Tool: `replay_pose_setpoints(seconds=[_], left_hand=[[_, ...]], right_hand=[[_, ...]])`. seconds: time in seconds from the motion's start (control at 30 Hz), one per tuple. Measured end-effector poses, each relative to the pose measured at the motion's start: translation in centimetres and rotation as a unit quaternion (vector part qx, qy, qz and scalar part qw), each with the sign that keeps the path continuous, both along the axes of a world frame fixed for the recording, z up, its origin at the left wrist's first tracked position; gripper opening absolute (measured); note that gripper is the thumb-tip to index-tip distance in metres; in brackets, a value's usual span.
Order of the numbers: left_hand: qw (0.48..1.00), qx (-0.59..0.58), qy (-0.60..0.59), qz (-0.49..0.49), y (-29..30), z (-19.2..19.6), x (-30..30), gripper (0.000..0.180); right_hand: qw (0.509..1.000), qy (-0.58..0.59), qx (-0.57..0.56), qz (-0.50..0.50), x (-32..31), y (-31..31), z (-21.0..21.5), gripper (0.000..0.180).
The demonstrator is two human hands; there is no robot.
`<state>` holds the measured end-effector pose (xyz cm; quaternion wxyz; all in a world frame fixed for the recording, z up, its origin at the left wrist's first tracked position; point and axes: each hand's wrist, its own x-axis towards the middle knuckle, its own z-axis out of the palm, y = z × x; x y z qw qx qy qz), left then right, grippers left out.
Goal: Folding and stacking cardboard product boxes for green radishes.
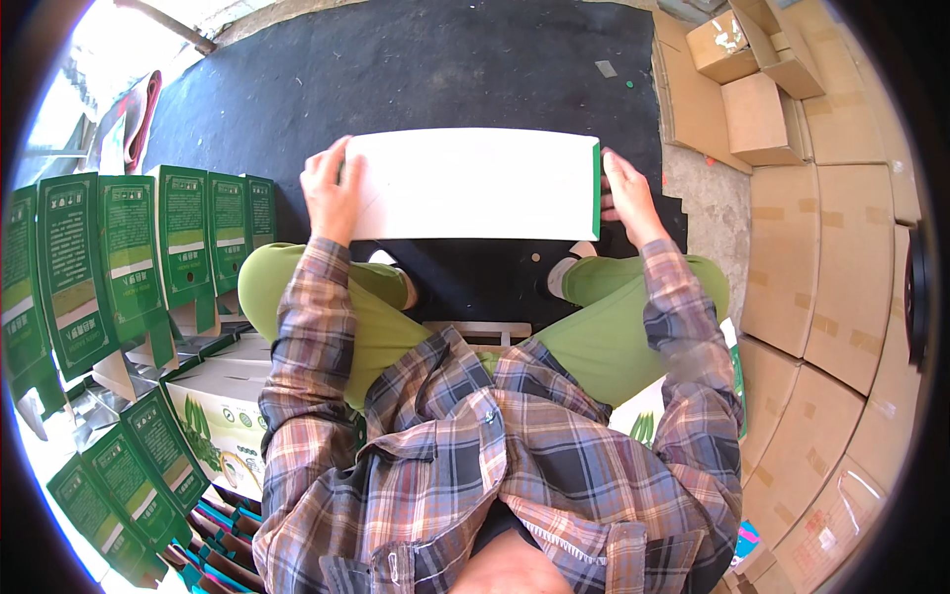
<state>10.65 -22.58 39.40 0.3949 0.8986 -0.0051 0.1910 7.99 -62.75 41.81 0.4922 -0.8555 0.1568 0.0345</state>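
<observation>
A long white carton [475, 184] with a green strip along its right end is held up level in front of me, above my knees. My left hand [332, 193] grips its left end, thumb on the near face and fingers along the edge. At the other end my right hand [630, 195] is closed about the green edge, its lower fingers partly hidden by the carton's side. The carton's far side is out of sight.
Green printed cartons [129, 233] stand in a row at my left, with a white printed box [226, 396] beside them. Brown cardboard boxes [782, 262] are stacked at my right, opened ones [757, 109] farther off. Black sheeting [445, 64] covers the floor ahead.
</observation>
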Motion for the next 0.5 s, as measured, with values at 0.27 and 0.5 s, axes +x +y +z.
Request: replay_pose_setpoints(seconds=[0.27, 0.5], left_hand=[[0.749, -0.506, 0.423, 0.061, 1.3, -2.1, 2.6, 0.057], [0.793, -0.526, 0.297, -0.084, 3.7, -0.2, 1.2, 0.031]], right_hand=[[0.941, 0.299, 0.161, -0.015, 0.2, -0.2, -1.3, 0.062], [0.947, 0.168, 0.268, -0.052, -0.3, -0.6, 0.3, 0.063]])
